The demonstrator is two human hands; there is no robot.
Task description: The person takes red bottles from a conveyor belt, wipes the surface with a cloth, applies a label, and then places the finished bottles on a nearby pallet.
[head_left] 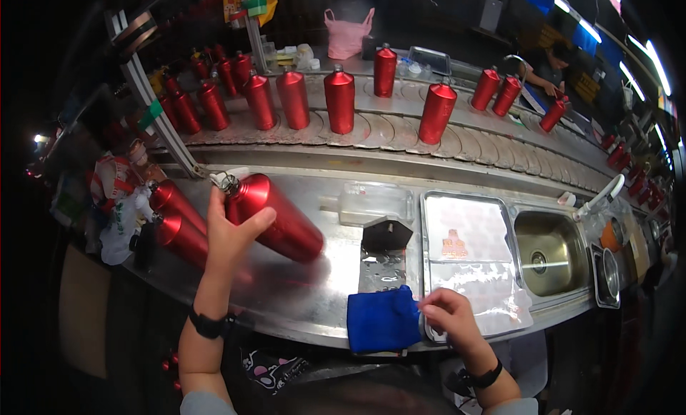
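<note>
Toward the left of the steel counter (286, 311), one large red bottle (286, 226) is found tilted, its narrow mouth pointing up and to the left, its base down and to the right; whether the base touches the surface cannot be told from where I stand. The left hand (234, 233) is closed about its upper end, thumb laid over the shoulder, fingers wrapping behind the neck. The right hand (455, 316) has its fingers curled in toward the thumb at the right edge of a folded blue cloth (379, 323); whether they pinch it I cannot tell. Judged by its look, the bottle is stiff, smooth metal, probably light for its bulk if empty, and liable to turn or slide in damp fingers. Its glossy coating would likely scratch, and a thin wall could dent if knocked against the two red bottles (184, 236) at its left. Soundest hold: the neck and shoulder, where it narrows, with a second palm under the base to stop it swinging. The cloth appears soft and limp, best lifted by a corner or gathered flat under the palm.
</note>
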